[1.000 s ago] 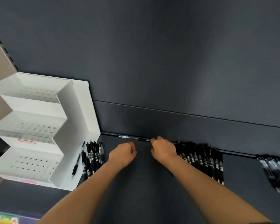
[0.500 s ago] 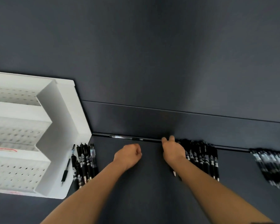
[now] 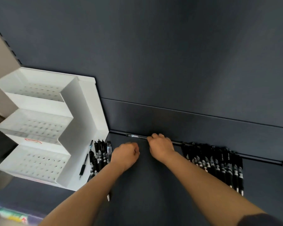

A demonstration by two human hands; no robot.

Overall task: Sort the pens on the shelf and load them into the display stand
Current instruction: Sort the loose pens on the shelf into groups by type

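The dark shelf [image 3: 153, 201] and the white display stand [image 3: 82, 128] at its left end are as they were, the stand's three tiers empty, so loading has not begun. The long row of pens [image 3: 219, 165] at the right and the smaller batch [image 3: 101, 154] beside the stand look undisturbed. What has changed is the right hand [image 3: 161, 148]: half a second ago it was at the edge of the long row, and now it is back at the stray pen [image 3: 136, 136], which has not shifted from the shelf's rear seam. Its fingers [image 3: 155, 136] curl over the pen's right end and seem to pinch it. This looks like sorting still. The left hand [image 3: 126, 154] stays a fist; whether it holds anything I cannot tell.
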